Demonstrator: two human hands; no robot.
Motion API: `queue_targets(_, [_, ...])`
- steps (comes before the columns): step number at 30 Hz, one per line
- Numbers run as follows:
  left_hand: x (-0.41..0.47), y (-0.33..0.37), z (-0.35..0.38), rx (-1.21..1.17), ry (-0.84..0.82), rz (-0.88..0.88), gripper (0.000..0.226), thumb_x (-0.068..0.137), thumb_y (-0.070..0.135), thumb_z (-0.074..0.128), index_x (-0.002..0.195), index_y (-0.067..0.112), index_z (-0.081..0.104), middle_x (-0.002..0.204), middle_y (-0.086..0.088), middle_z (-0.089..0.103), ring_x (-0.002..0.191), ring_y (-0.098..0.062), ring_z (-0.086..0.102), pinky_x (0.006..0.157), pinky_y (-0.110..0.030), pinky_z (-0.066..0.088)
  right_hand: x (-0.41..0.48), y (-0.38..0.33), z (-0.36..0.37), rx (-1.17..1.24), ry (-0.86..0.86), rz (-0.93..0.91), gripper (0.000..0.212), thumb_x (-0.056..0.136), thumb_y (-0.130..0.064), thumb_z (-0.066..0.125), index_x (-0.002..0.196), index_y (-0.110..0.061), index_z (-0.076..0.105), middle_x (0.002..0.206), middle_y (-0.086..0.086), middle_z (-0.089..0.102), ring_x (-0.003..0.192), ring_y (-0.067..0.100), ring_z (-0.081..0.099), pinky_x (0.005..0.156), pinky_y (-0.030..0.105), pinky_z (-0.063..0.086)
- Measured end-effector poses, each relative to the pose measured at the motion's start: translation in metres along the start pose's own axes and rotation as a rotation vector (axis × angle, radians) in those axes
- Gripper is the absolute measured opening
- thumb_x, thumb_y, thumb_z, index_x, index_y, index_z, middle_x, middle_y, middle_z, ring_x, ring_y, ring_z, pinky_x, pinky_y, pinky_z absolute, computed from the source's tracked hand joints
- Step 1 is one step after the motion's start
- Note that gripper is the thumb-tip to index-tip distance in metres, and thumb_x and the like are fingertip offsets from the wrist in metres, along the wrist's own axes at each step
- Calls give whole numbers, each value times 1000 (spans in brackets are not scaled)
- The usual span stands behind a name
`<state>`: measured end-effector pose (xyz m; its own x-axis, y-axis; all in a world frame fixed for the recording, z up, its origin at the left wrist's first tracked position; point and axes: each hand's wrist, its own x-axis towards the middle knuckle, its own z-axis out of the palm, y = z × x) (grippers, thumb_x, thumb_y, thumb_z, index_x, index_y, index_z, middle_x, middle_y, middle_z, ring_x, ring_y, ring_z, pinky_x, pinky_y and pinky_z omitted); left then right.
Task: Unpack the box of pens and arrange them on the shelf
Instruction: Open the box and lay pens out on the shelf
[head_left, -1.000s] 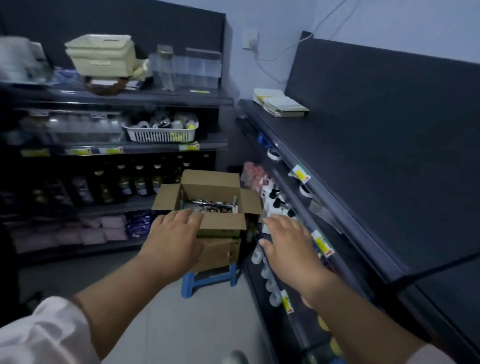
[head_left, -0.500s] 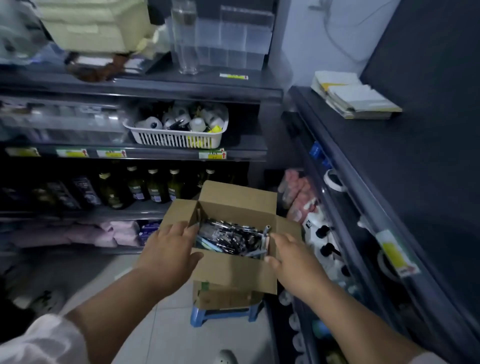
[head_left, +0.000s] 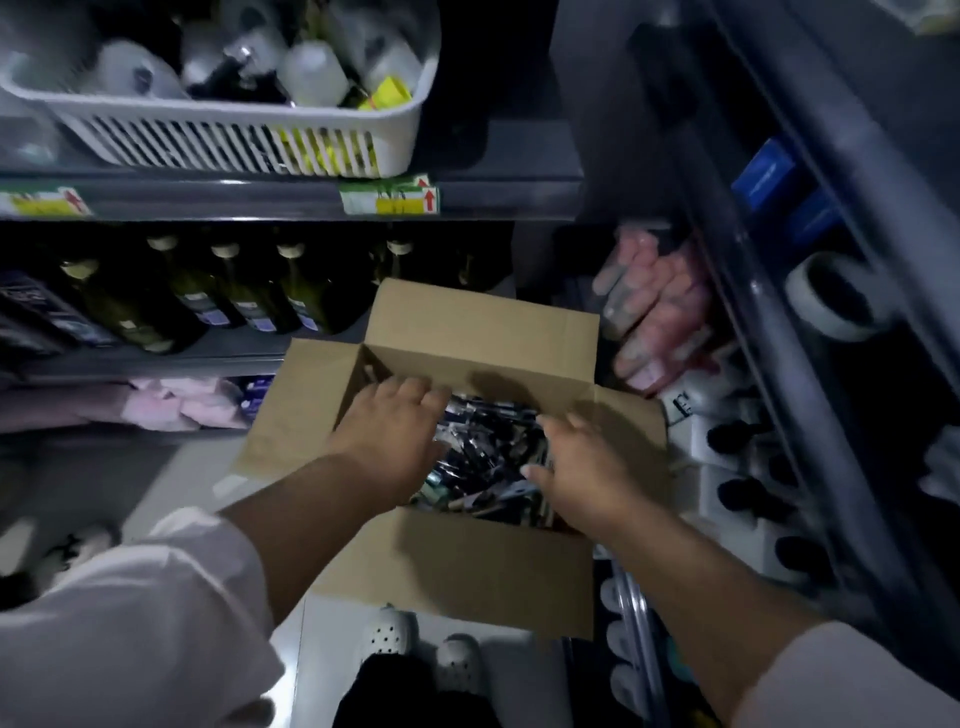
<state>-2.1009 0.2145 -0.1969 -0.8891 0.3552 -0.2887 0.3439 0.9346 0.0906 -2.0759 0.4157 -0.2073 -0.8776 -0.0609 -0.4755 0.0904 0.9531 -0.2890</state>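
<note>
Pens (head_left: 485, 457) in open box (head_left: 462, 566)

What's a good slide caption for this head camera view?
Left hand and right hand reach into an open cardboard box of pens.

I get one view only: the head camera, wide-angle, tilted steeply down and forward, close above the open box (head_left: 457, 566). The left hand (head_left: 389, 436) and right hand (head_left: 582, 467) reach in from the near edge. One shelf (head_left: 260, 200) crosses the far left, another shelf unit (head_left: 852, 135) lines the right, and the person's shoes (head_left: 389, 631) show nearest.
</note>
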Motion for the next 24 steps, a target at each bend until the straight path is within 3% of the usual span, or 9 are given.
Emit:
queue_targets(11, [125, -14, 102, 72, -108, 184, 69, 91, 45, 51, 148, 17, 22, 150, -8, 30, 138, -29, 26, 112, -40, 20, 113, 32, 75, 2, 46, -30, 53, 90, -39, 59, 135, -16, 46, 139, 4, 43, 128, 23, 38, 107, 36, 36])
queue_targets(15, [144, -20, 133, 119, -138, 230, 71, 91, 53, 48, 147, 15, 24, 146, -8, 37, 133, -29, 34, 113, -41, 20, 140, 36, 99, -28, 46, -50, 63, 94, -40, 53, 148, -19, 29, 154, 3, 26, 141, 23, 22, 117, 34, 21])
queue_targets(19, [148, -26, 154, 114, -150, 188, 77, 89, 59, 45, 148, 17, 22, 145, -6, 33, 130, -29, 34, 109, -42, 22, 155, 39, 118, -64, -11, -36, 72, 94, -46, 49, 152, -19, 16, 158, 0, 16, 144, 22, 14, 117, 36, 16])
queue_targets(24, [144, -29, 160, 131, -87, 103, 67, 85, 59, 50, 134, 17, 34, 127, -10, 40, 115, -30, 42, 95, -41, 32, 155, 37, 126, -126, -31, 47, 78, 89, -53, 51, 151, -25, 13, 152, 1, 24, 136, 27, 21, 110, 43, 18])
